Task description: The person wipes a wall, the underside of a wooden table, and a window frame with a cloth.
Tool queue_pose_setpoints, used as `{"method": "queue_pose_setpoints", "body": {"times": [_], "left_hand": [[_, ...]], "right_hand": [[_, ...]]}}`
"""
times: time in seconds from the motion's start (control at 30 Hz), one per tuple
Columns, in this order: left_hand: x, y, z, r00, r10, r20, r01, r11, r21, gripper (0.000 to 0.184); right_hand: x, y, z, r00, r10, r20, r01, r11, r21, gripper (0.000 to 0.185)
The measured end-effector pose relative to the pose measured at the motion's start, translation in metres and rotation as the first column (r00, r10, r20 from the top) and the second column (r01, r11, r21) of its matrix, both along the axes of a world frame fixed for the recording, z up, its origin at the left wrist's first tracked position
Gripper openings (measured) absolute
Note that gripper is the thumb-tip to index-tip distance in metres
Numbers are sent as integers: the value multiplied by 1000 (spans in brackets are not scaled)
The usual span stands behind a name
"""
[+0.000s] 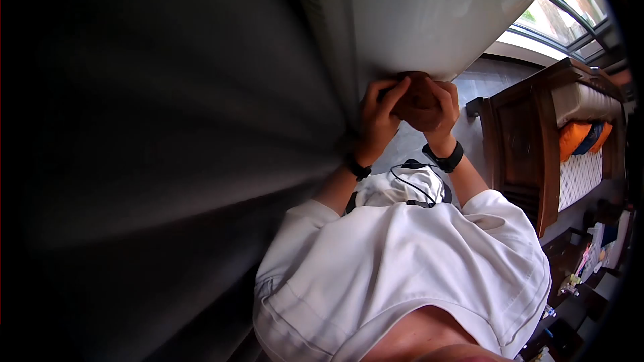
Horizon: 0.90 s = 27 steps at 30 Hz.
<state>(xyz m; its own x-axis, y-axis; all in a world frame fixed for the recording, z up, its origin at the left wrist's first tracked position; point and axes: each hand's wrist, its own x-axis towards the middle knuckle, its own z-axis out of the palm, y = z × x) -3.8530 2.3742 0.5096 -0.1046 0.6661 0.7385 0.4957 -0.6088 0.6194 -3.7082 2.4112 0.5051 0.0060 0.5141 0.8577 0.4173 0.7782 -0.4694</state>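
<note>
By pale panel, wooden sofa beyond, left hand and right hand half-closed round 1 brown object

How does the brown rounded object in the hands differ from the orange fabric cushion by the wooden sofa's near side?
Colour: the brown rounded object is dull; the orange fabric cushion is bright.
Support: the left hand and right hand hold the object; the cushion rests on the dark wooden sofa.
Contact: fingers partly cover the object; none touch the cushion.

A loose white short-sleeved top, with a black band on each wrist.
</note>
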Motion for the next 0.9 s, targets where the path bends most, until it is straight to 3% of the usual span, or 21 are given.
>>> {"method": "queue_pose_setpoints", "body": {"times": [0.1,0.2,0.33,0.4,0.57,0.6,0.63,0.7,0.8,0.9], "left_hand": [[-6,-5,20,995,99,15,-100,995,31,72],[-8,-5,67,986,160,55,-165,979,120,70],[4,1,111,994,103,30,-107,974,198,73],[12,2,110,999,42,-16,-38,979,202,74],[30,-4,46,998,-15,-55,13,999,-29,75],[30,-8,32,997,-3,-73,-1,998,-62,74],[33,-13,19,996,27,-88,-32,998,-60,67],[19,-27,8,986,120,-117,-125,992,-35,54],[9,-37,20,975,200,-101,-201,980,2,46],[11,-30,52,953,290,-86,-275,950,148,39]], "right_hand": [[-5,3,30,995,88,53,-91,995,40,42],[-16,6,78,997,70,37,-74,990,122,45],[-7,8,110,999,-12,-33,19,978,209,49],[10,19,83,999,-33,-11,35,966,256,56],[30,26,14,998,-37,59,21,968,249,64],[27,20,8,997,63,-34,-57,988,143,58],[33,16,-13,989,146,-10,-145,988,47,44],[31,7,-12,975,220,44,-218,975,-34,37],[22,7,17,960,267,86,-273,959,70,40],[16,9,61,965,251,82,-261,950,172,42]]}}
